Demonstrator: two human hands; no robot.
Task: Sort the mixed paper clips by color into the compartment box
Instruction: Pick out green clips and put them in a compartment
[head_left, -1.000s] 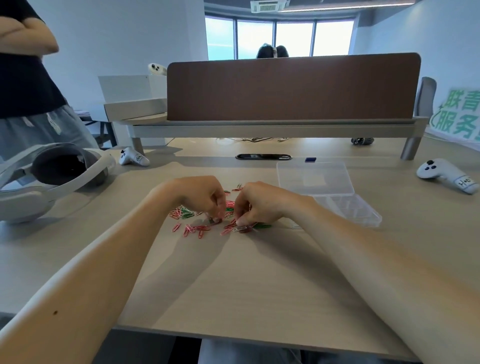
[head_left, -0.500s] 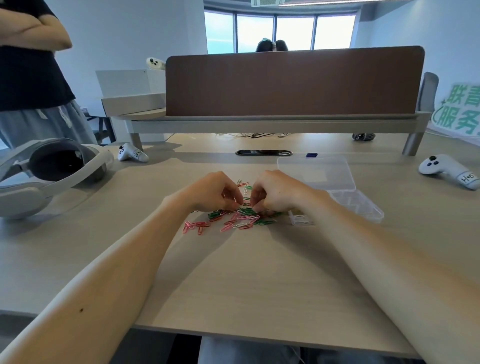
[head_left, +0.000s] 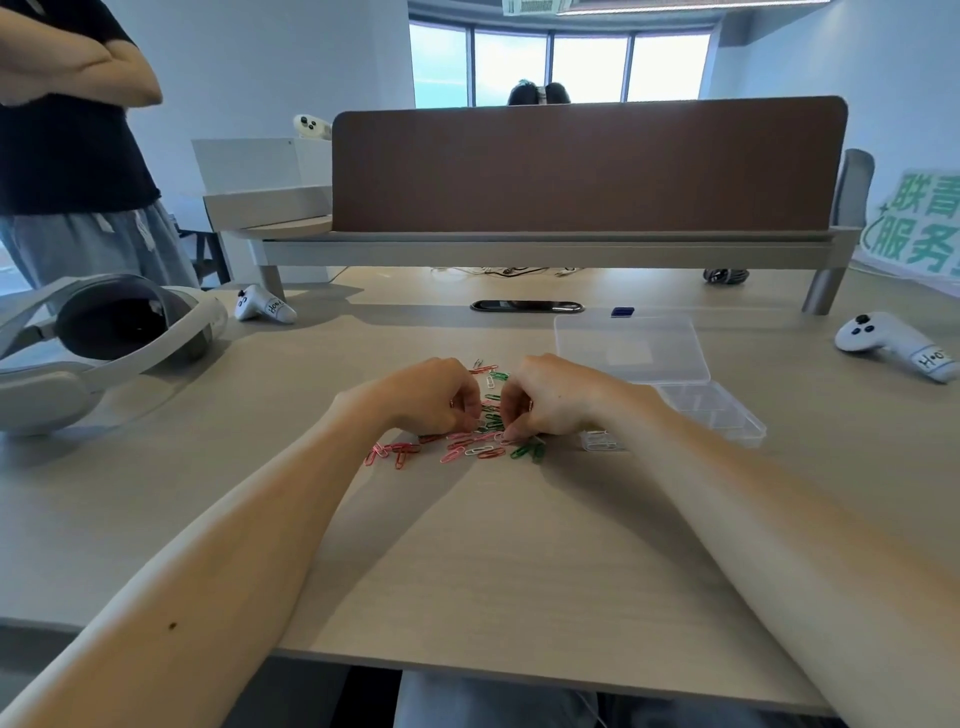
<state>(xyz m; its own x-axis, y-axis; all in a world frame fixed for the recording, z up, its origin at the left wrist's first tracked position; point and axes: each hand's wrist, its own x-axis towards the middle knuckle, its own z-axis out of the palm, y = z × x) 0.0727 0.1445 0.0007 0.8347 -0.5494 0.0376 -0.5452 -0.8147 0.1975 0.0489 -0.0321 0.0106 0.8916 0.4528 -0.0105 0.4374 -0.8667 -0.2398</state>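
A loose pile of red, pink, green and white paper clips (head_left: 470, 448) lies on the desk in front of me. My left hand (head_left: 428, 400) and my right hand (head_left: 553, 402) sit side by side over the pile, fingers curled down, thumb and fingertips pinching at clips. The clips under the fingertips are hidden. The clear compartment box (head_left: 719, 415) stands open just right of my right wrist, its lid (head_left: 631, 345) folded back. One clear corner (head_left: 602, 441) by the wrist seems to hold pale clips.
A white headset (head_left: 104, 338) lies at the left, with a white controller (head_left: 262, 306) behind it and another controller (head_left: 893, 345) at the far right. A brown desk divider (head_left: 587, 166) closes the back. A person (head_left: 67, 135) stands at the far left.
Both hands stay on the pile and have drawn a little closer together over its middle. The view has shifted slightly.
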